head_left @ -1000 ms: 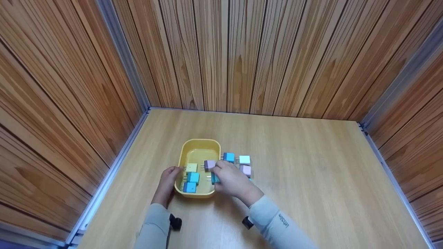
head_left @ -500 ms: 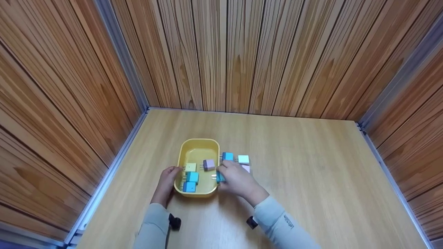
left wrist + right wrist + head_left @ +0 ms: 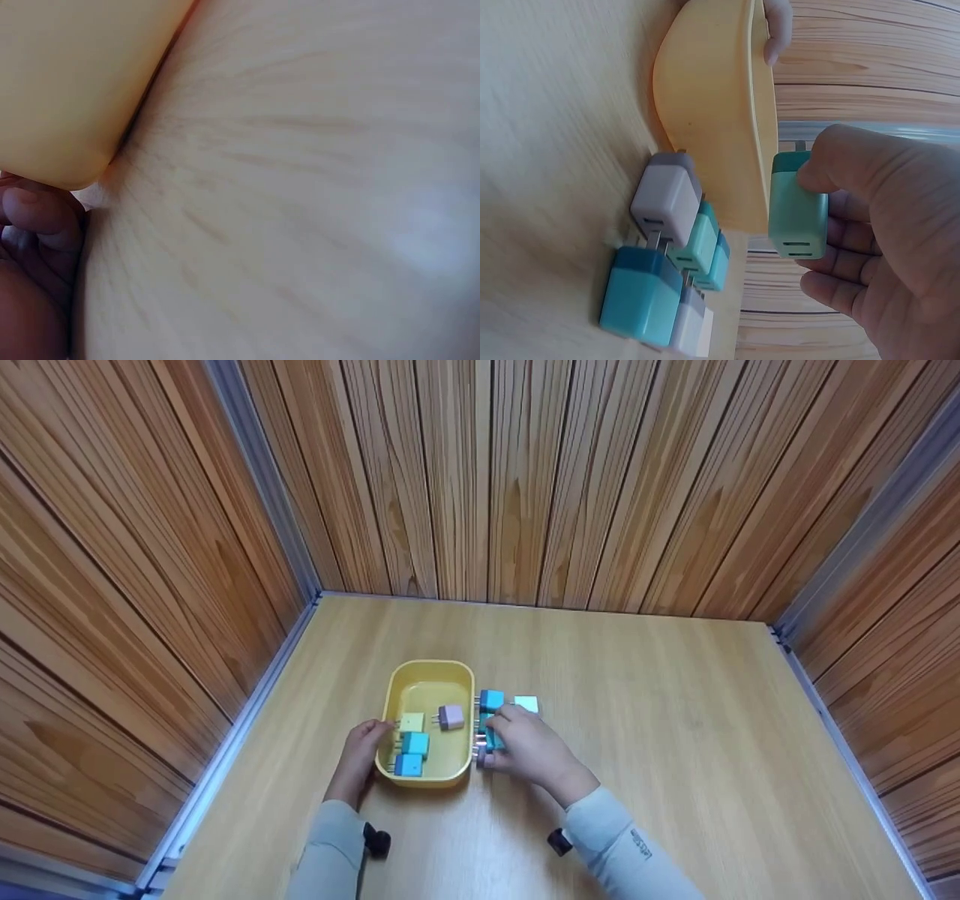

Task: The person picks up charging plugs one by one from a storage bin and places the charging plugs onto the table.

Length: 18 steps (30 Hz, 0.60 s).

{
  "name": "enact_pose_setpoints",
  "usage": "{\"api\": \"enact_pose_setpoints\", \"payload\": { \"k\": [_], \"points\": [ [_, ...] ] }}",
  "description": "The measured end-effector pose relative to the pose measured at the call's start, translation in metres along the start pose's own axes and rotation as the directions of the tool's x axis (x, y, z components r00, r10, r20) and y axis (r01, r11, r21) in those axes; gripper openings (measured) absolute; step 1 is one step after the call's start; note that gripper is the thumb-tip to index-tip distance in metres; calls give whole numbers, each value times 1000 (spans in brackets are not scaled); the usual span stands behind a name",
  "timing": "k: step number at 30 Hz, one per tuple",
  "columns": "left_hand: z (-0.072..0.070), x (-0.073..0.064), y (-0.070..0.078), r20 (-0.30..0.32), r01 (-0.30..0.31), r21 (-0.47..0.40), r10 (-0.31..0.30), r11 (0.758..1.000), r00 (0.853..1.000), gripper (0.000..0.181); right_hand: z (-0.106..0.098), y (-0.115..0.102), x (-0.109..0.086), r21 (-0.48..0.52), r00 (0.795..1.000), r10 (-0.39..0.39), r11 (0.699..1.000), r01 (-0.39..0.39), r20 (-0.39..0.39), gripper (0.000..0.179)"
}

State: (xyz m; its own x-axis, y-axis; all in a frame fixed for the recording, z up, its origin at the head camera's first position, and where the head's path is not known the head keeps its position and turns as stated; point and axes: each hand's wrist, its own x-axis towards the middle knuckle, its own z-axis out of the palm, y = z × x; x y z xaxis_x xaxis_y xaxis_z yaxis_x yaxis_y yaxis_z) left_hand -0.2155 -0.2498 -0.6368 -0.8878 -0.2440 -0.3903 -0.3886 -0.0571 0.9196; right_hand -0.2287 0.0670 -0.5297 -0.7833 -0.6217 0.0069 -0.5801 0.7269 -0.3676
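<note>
My left hand [image 3: 363, 761] grips the left side of a yellow plastic tub [image 3: 426, 782]; in the right wrist view one of its fingers [image 3: 780, 34] hooks over the rim. A yellow charger [image 3: 412, 722], a teal one [image 3: 415, 744], a blue one [image 3: 409, 766] and a lilac one [image 3: 451, 716] lie inside. Just right of the tub, my right hand [image 3: 536, 750] pinches a green two-port USB wall charger [image 3: 798, 214] between thumb and fingers, prongs toward the tub. Below it several chargers stand on the table, among them a lilac one [image 3: 666, 201] and a teal-blue one [image 3: 641, 296].
A blue charger [image 3: 492, 700] and a pale mint one [image 3: 526, 703] stand beyond my right hand. Wood-patterned panels [image 3: 517, 487] wall in the tabletop [image 3: 675, 750] at the back and both sides, with metal strips along the edges.
My right hand has moved right with the green charger, from over the tub to above the chargers beside it. My left hand and the chargers inside the tub have stayed in place.
</note>
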Motion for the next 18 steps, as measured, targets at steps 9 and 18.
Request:
{"api": "enact_pose_setpoints", "payload": {
  "k": [9, 18],
  "points": [
    [-2, -2, 0, 2, -5, 8, 5, 1000, 1000, 38, -6, 14, -6, -12, 998, 60, 998, -60, -14, 61],
    [-2, -1, 0, 0, -9, 23, 9, 1000, 1000, 40, -9, 31, -10, -64, 995, 79, 995, -83, -52, 53]
  ]
}}
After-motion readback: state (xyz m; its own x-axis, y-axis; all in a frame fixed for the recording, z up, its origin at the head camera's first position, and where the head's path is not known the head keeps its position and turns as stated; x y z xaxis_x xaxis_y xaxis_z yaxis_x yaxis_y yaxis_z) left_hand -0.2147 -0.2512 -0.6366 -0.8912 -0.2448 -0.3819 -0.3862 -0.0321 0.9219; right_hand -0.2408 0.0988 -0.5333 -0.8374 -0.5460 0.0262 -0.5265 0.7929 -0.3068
